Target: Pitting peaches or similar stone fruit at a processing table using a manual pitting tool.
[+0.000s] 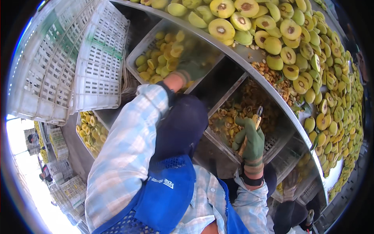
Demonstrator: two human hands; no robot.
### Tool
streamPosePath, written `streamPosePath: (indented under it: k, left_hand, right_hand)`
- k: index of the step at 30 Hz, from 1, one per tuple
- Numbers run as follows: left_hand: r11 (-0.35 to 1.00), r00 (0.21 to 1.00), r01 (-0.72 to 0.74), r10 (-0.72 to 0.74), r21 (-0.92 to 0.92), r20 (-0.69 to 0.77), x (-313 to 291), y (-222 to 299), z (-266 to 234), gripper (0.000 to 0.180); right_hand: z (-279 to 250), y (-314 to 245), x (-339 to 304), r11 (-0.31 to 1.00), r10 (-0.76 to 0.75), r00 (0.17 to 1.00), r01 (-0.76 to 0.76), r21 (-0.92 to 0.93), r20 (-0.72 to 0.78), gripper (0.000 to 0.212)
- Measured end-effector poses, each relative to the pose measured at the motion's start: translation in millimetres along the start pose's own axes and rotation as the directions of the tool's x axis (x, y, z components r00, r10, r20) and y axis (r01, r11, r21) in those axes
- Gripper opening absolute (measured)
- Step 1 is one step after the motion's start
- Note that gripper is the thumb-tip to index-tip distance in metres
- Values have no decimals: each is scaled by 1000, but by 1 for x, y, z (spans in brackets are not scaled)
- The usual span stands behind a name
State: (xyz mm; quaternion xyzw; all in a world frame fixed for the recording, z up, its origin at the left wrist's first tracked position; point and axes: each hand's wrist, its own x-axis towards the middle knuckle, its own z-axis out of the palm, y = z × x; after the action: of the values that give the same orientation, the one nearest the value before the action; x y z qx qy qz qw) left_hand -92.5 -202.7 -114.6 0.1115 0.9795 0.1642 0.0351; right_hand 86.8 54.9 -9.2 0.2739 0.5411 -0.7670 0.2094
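Fruit halves (pixel 177 50): in crate (pixel 145 43), upper left of centre. Left hand (pixel 193 70): blurred over crate, grip cannot be told. Right hand (pixel 251 136): wrapped round wooden-handled tool (pixel 256 120), tip best kept clear of fruit.

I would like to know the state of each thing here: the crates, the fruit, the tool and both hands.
Fruit crate: holding cut fruit pieces.
Scrap crate: holding small brown and yellow scraps.
Table fruit: heaped, many pieces cut open.
White crates: side by side, contents hidden.
Tool: held, metal tip exposed.
Right hand: gloved, closed around the tool.
Left hand: gloved, blurred, at the fruit crate; grip unclear.
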Motion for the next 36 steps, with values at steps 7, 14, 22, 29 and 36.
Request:
streamPosePath:
  k: [7, 14, 22, 29, 36]
  left_hand:
    - [987, 995, -36, 50, 157, -81, 42, -12, 33, 48]
    - [990, 985, 82, -98, 118, 139, 82, -112, 17, 44]
    - [964, 976, 93, -137, -248, -169, 35, -138, -26, 37]
    - [960, 980, -78, 25, -269, -198, -6, -135, 7, 39]
    - [985, 988, 100, -82, -140, 129, 22, -97, -23, 39]
  right_hand:
    - [-7, 6, 7, 999, 20, 998, -22, -44, -59, 38]
    - [-9, 4, 14, 996, 43, 996, -49, -77, -73, 41]
    - [-6, 0, 15, 990, 82, 991, -93, -105, -108, 42]
    - [-3, 4, 18, 992, 87, 992, -95, -86, -94, 43]
    - [-4, 5, 14, 994, 82, 988, -91, -60, -134, 40]
